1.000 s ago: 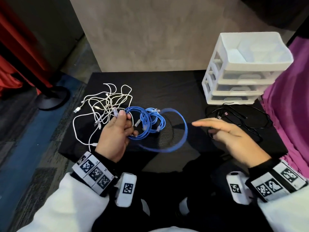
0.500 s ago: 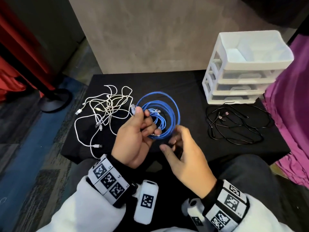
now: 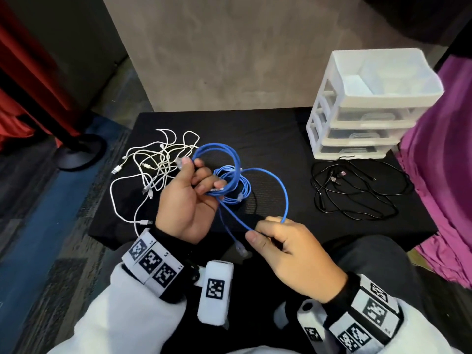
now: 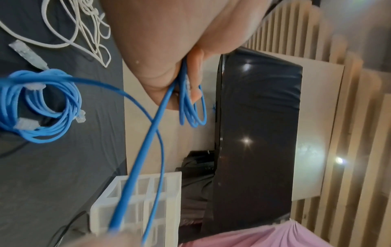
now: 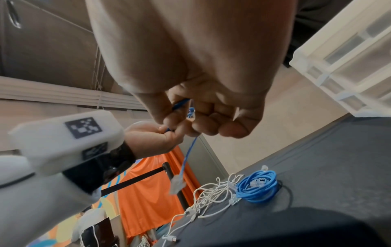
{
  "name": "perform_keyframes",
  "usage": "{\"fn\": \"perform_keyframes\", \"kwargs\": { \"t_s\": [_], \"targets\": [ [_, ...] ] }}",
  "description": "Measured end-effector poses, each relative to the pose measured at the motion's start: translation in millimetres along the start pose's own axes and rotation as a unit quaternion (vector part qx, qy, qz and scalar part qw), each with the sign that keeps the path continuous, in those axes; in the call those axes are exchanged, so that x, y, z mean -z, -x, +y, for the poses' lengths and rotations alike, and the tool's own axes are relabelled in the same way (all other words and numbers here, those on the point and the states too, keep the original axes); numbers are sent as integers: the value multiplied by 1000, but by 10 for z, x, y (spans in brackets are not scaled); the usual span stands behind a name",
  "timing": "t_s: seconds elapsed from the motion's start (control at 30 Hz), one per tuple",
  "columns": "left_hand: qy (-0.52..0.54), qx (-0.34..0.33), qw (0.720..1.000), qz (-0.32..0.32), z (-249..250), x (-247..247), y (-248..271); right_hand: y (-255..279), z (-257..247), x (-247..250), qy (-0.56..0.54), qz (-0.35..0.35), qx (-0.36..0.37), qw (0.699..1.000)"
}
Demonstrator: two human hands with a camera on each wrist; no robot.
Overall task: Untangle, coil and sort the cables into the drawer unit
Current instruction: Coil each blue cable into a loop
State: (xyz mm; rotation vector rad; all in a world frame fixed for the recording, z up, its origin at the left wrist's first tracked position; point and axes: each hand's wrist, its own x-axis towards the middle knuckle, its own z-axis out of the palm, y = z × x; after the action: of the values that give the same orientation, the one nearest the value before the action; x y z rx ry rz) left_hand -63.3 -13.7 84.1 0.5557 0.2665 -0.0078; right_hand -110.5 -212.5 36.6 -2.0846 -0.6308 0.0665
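The blue cable (image 3: 231,159) is up off the table, partly looped in the left hand (image 3: 187,200), whose fingers are curled round 2 or 3 turns with a clear plug poking past the thumb. The right hand (image 3: 288,249) pinches the loose run between thumb and forefinger, and the tail with its plug (image 3: 240,249) dangles below. It looks light and springy, so I'd guess the loops want to pop open; best held where the turns cross. Another blue bundle (image 5: 257,188) lies on the black table (image 3: 268,129), with the white cables (image 3: 158,162) to the left, the black cables (image 3: 357,190) to the right and the drawer unit (image 3: 367,103) at the far right.
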Motion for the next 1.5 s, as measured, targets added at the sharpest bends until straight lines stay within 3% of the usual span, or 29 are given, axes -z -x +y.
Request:
{"fn": "perform_keyframes", "kwargs": {
  "t_s": [0.17, 0.27, 0.37, 0.43, 0.57, 0.7, 0.83, 0.97, 1.03, 1.1, 1.17, 1.33, 1.5],
  "targets": [
    [-47, -29, 998, 13, 102, 5, 0, 40, 49, -18, -17, -2, -30, 999],
    [-136, -39, 990, 8, 54, -62, 93, -47, -14, 47, -178, 73, -103, 976],
    [-137, 28, 990, -32, -51, -97, 208, -173, -61, 141, -306, 141, -140, 931],
    [-134, 77, 987, -45, -132, -90, 251, -246, -83, 178, -347, 135, -136, 918],
    [-188, 104, 975, -52, -208, -86, 276, -320, -57, 210, -340, 106, -179, 917],
    [-208, 144, 964, -85, -190, -44, 308, -310, -39, 199, -338, 92, -167, 921],
    [-219, 144, 959, -103, -251, 34, 326, -301, -64, 175, -317, 131, -166, 925],
    [-234, 109, 964, -68, -286, 37, 323, -304, -36, 168, -301, 140, -137, 933],
    [-243, 81, 966, -42, -243, 43, 287, -332, 19, 266, -401, 175, -125, 891],
    [-242, 63, 968, -21, -157, 79, 226, -376, 76, 482, -517, 212, -131, 819],
    [-241, 46, 969, 2, -55, 156, 155, -400, 138, 719, -556, 233, -141, 785],
    [-260, 14, 964, 51, 63, 324, 34, -387, 293, 983, -525, 237, -166, 801],
    [-312, -3, 948, 69, 31, 389, -26, -401, 306, 1013, -543, 249, -156, 787]
  ]
}}
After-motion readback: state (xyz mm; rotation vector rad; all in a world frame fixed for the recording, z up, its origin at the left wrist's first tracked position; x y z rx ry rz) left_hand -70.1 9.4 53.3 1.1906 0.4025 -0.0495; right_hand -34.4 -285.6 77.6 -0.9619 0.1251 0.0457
